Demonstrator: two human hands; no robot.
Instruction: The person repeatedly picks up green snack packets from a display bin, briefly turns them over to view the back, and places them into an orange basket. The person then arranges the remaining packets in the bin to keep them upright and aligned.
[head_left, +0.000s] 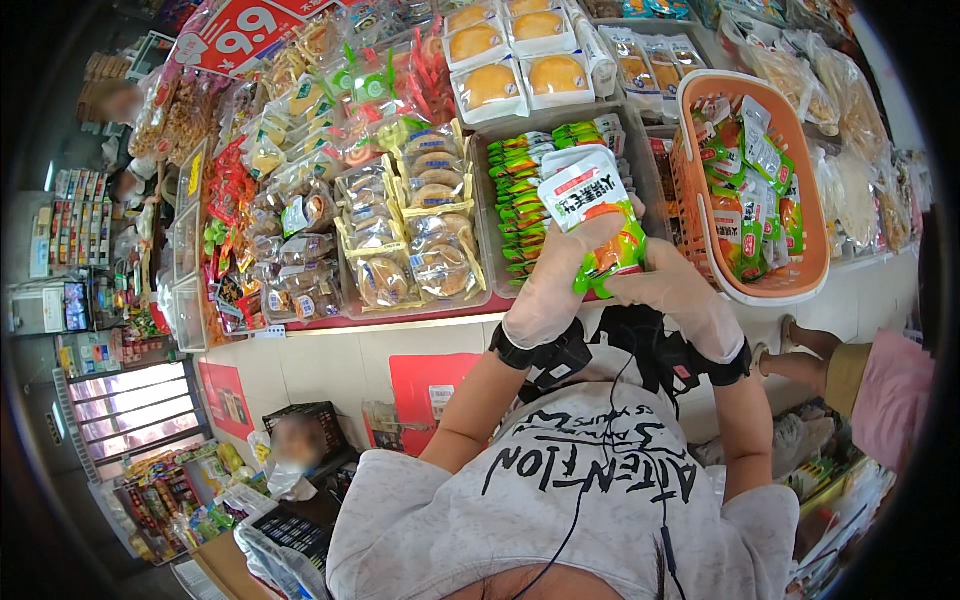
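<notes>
Both my hands wear translucent gloves and hold a small stack of green-and-white snack packets (592, 195) above a grey plastic tray. My left hand (559, 266) grips the packets from the left, its thumb across the front one. From the right, my right hand (667, 281) holds their lower end, its fingers partly hidden. Matching green packets (521, 202) stand in tight rows in the tray (486, 225) beneath. To the right of my hands, an orange plastic basket (814, 225) with a white rim holds several loose packets (750, 187) of the same kind.
Left of the tray lie wrapped round pastries (442, 255) and bagged brown snacks (300, 255). Boxed yellow cakes (517, 60) stand behind it. Bagged goods (847, 135) fill the far right. Another person's legs (802, 360) are at right, and a red price sign (240, 34) hangs at upper left.
</notes>
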